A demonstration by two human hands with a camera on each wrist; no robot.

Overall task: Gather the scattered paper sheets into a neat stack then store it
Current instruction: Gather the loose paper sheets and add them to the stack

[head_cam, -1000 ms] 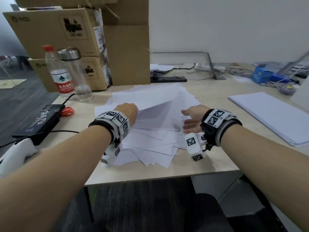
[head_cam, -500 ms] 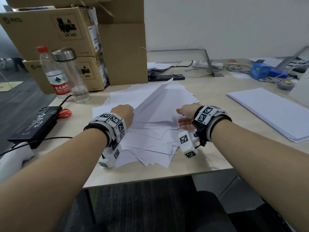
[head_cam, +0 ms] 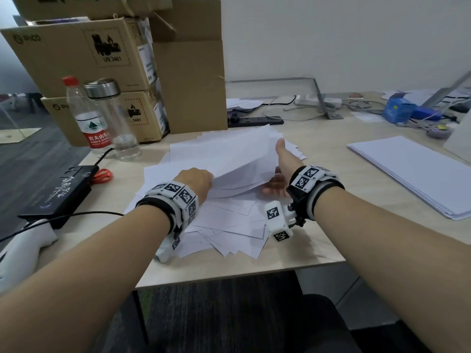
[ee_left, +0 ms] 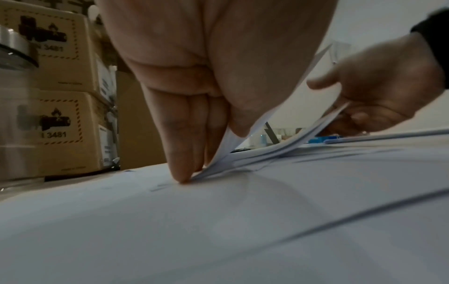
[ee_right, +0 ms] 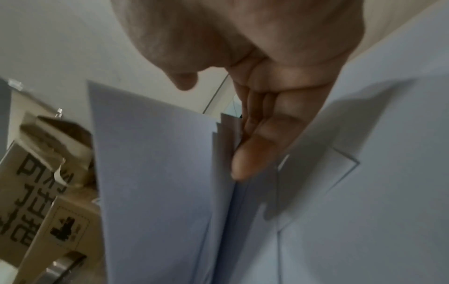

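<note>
White paper sheets (head_cam: 229, 220) lie scattered in a loose pile on the light wooden table (head_cam: 305, 253). A few upper sheets (head_cam: 237, 159) are raised off the pile, tilted up toward the far right. My left hand (head_cam: 197, 180) pinches their left edge between thumb and fingers (ee_left: 182, 153), the fingertips touching the pile below. My right hand (head_cam: 283, 169) is at their right edge, with straight fingers (ee_right: 245, 153) under and against the sheets (ee_right: 157, 163) and the thumb raised apart.
A neat paper stack (head_cam: 418, 174) lies at the right. Cardboard boxes (head_cam: 84, 54), a plastic water bottle (head_cam: 86, 118) and a glass bottle (head_cam: 114, 118) stand back left. A black box (head_cam: 56, 192) sits left; a power strip (head_cam: 254, 121) and cables lie behind.
The upper sheets have been lifted higher and tilted up. My right hand slid forward along their right edge with its thumb raised. My left hand stayed at the left edge.
</note>
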